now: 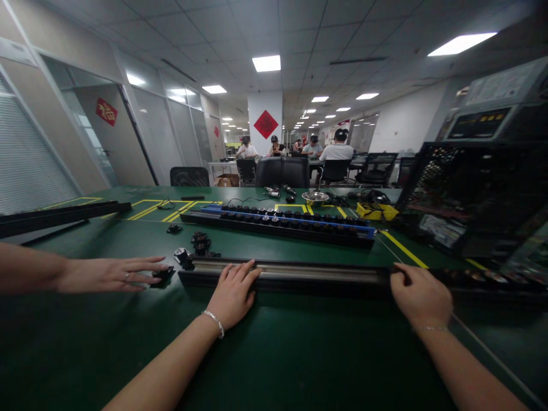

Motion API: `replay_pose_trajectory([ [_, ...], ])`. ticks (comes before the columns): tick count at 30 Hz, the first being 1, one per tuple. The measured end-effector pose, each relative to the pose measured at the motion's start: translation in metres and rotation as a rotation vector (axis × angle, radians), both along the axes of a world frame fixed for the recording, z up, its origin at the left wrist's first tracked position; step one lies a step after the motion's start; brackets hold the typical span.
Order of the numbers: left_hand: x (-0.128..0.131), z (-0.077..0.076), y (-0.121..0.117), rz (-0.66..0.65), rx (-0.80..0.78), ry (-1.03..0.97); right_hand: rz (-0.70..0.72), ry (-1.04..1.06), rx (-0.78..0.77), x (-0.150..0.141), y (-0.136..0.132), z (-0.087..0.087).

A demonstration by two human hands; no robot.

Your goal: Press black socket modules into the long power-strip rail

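A long black channel rail (317, 275) with a pale metallic strip inside lies crosswise on the green table. My left hand (233, 294), a beaded bracelet at its wrist, is closed over the rail left of its middle, fingers across the top and thumb on the near side. Toward the right end, my right hand (422, 297) curls round the rail; its fingertips are partly hidden. Small black parts (200, 242) lie by the rail's left end. From the left, another person's hand (115, 274) reaches out with spread fingers at a small black piece (163, 276).
Beyond the rail lies a second black rail (278, 225) with a blue strip and rows of black parts. More dark rails (64, 214) lie at the left. A yellow tray (377, 212), a metal bowl (315, 198) and an open computer case (466, 200) stand farther back.
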State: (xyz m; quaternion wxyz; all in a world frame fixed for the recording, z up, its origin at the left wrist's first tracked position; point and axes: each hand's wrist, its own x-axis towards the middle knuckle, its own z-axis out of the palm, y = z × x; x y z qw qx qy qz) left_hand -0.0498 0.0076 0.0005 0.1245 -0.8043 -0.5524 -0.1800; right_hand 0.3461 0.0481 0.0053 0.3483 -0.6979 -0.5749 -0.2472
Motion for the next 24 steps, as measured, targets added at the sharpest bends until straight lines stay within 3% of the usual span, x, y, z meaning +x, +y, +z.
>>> replay_pose_trajectory([
  [11,0.001,0.002,-0.001,-0.006,-0.004,-0.001,0.190,-0.065,0.072,-0.016,-0.001,-0.001],
  [24,0.001,0.003,-0.001,-0.001,-0.006,0.004,0.251,-0.091,0.096,-0.027,-0.005,0.001],
])
